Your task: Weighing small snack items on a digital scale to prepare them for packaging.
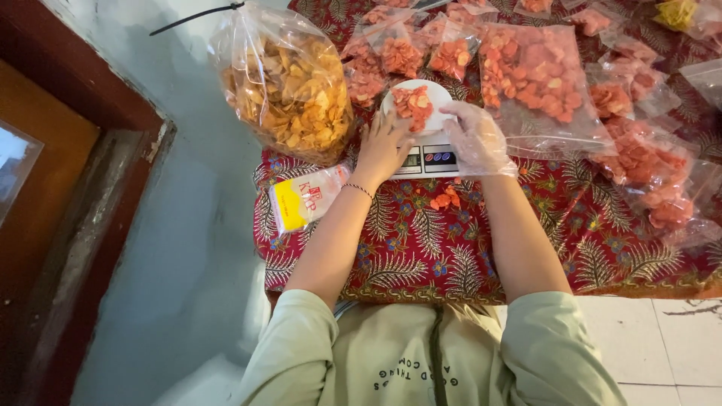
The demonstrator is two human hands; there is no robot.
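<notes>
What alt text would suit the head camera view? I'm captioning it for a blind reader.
Seen from above, a person's bare left hand and plastic-gloved right hand rest at a small white kitchen scale holding a pile of orange-red chips. The scale sits on a red patterned cloth, with a large bag of yellow chips to the left and bags of red chips behind.

A large clear bag of yellow chips is seen at upper left on the red patterned cloth. Beside it lies a yellow-and-white packet. A large bag of red chips is shown at right, and a wooden door frame at far left.
</notes>
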